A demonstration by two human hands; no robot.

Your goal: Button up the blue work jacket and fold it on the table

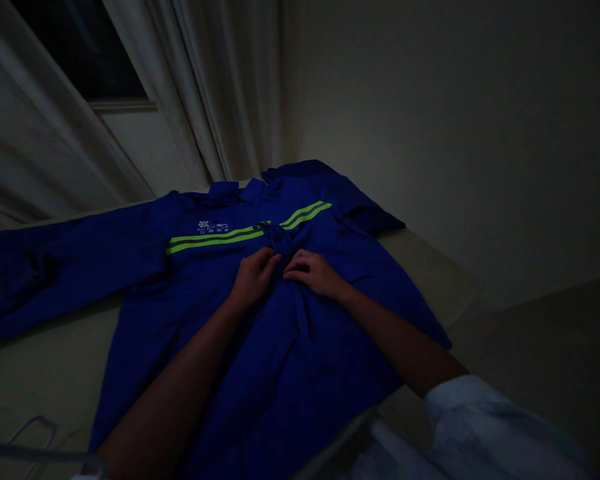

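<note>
A blue long-sleeved work jacket point(170, 340) lies front up on a pale, flat surface point(440, 273), and it is deep royal blue, almost navy in the dim light. Across its chest runs a reflective stripe point(215, 239), two lime-green bands edging a darker grey one, broken where the front placket point(301, 313) rumples. The collar point(225, 190) stands at the jacket's far edge, its points folded down. One sleeve point(80, 257) stretches out on the jacket's left, with a dark bunched fold; the other sleeve point(365, 203) doubles back at its far right.

Above the stripe, on the jacket's left chest, sits a white print point(213, 227): a cluster of small shapes, a thin divider, a second emblem and rows of tiny characters. The first letters look like "AN JI", though blur leaves that uncertain.

The left hand point(257, 275) is at the jacket's middle, thumb and forefinger pinched on the placket just below the stripe. Beside it, the right hand point(314, 272) pinches the placket too, fingers curled with a rounded gap behind the tips. The cloth looks smooth and matte, creased around them.

Beyond the jacket hang pleated, greyish curtains point(230, 87); near its lower left corner is a thin, bent wire shape point(43, 420).
</note>
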